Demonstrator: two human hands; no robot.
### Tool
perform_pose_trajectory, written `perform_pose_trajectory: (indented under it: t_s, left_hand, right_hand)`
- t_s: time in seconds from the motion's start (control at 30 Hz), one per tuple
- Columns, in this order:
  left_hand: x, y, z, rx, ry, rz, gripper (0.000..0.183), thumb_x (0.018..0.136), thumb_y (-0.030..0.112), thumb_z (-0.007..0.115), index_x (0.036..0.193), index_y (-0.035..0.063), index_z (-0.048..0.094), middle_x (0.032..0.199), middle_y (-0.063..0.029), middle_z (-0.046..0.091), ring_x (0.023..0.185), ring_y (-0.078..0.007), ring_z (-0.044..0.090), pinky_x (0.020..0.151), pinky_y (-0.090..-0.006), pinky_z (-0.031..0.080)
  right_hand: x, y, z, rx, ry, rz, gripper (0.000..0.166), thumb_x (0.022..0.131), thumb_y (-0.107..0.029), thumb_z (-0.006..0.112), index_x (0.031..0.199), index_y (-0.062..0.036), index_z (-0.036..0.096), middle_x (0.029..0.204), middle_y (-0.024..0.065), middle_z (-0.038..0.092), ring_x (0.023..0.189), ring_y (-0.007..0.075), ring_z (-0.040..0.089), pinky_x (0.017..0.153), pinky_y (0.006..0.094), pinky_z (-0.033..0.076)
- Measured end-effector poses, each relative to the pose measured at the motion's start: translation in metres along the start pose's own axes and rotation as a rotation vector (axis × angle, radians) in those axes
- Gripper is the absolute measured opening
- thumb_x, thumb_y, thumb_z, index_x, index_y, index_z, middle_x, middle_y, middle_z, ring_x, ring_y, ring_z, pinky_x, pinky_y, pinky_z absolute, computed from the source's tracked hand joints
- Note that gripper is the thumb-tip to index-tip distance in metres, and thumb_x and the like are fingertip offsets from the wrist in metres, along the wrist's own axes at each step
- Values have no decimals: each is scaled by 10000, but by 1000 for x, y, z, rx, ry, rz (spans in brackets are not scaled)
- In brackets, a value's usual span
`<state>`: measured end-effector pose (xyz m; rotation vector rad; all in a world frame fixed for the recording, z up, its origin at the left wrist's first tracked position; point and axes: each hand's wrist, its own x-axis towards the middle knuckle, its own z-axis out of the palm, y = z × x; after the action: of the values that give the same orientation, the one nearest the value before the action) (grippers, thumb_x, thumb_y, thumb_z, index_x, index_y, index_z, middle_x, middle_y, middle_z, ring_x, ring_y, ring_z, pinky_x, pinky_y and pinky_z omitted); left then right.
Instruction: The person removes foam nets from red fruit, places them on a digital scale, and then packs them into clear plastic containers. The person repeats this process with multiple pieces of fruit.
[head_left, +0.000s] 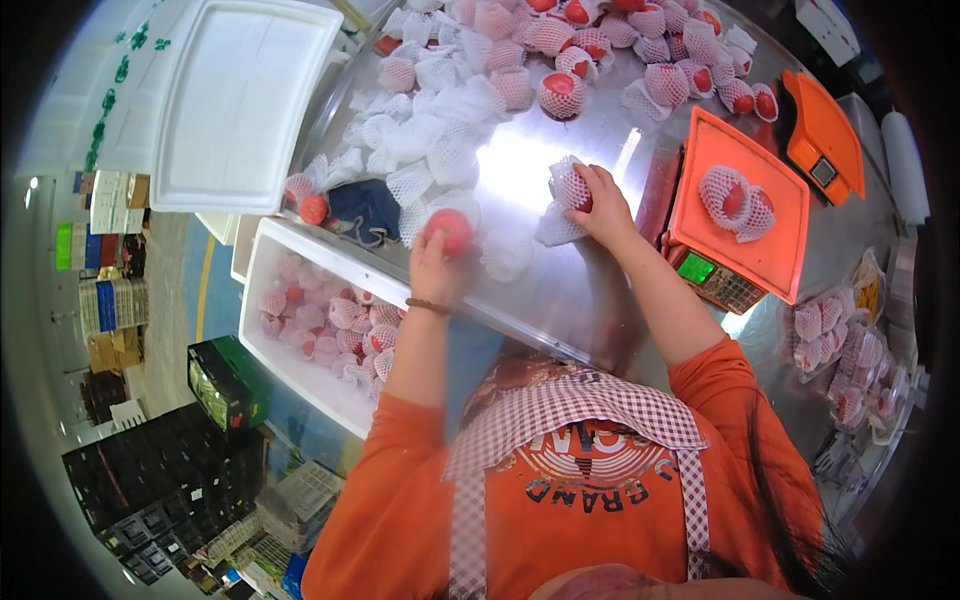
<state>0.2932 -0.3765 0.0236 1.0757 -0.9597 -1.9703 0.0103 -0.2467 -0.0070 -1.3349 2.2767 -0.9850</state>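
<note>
My left hand (436, 274) holds a bare red round fruit (448, 232), perhaps an apple, above the metal table's near edge. My right hand (602, 206) grips another red fruit (580, 196) partly covered by white foam netting, over the shiny metal table (600, 135). Loose white foam net sleeves (420, 127) lie heaped beyond my left hand. Many net-wrapped fruits (561, 96) are spread at the table's far side. Two wrapped fruits (731, 201) rest on the orange pan of a digital scale (780, 262) to the right.
A white foam box (251, 300) full of netted fruit stands at the near left, below the table edge. A dark blue cloth (365, 210) lies at the table's left. Clear packs of fruit (862, 367) sit at the right, beside a second orange scale (825, 135) farther back.
</note>
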Motion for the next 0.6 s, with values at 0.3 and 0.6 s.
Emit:
perform_pose_trajectory:
  t_s: [0.3, 0.6]
  left_hand:
    - [81, 26, -78, 938, 455, 673, 431, 857, 172, 655, 1262, 55, 566, 1254, -209, 554, 1138, -328, 547, 999, -395, 419]
    - [78, 27, -52, 1635, 398, 814, 490, 824, 230, 678, 1286, 109, 569, 1410, -281, 383, 1284, -443, 376, 1078, -521, 309]
  right_hand:
    - [-17, -10, -17, 1155, 117, 564, 520, 909, -294, 658, 1332, -69, 456, 1083, 85, 615, 896, 170, 621, 698, 287, 524]
    - [-74, -12, -48, 1674, -190, 718, 499, 996, -512, 349, 1295, -153, 523, 1172, 46, 642, 973, 203, 643, 734, 353, 528]
